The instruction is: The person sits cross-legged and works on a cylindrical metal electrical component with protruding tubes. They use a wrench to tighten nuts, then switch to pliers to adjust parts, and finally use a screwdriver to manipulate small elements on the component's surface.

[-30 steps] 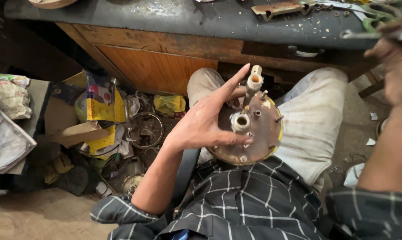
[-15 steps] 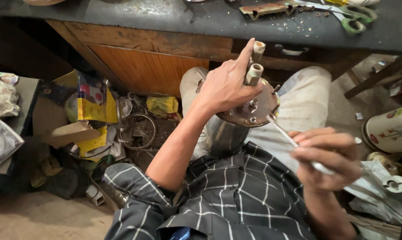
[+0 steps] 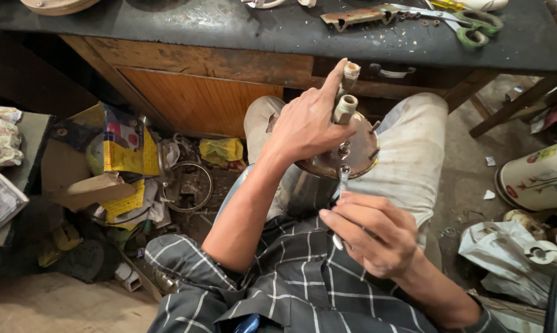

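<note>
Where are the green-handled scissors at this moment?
In the head view the green-handled scissors lie on the dark workbench top at upper right, beside a rusty metal piece, beyond the left hand on the metal tank.

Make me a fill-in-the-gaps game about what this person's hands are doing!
1. The left hand steadies the round metal ____ on the lap.
2. The right hand holds a thin metal spanner whose tip meets a ____ on the tank's end plate.
3. Green-handled scissors lie on the dark ____ above.

Missing words: tank; nut; benchtop
</note>
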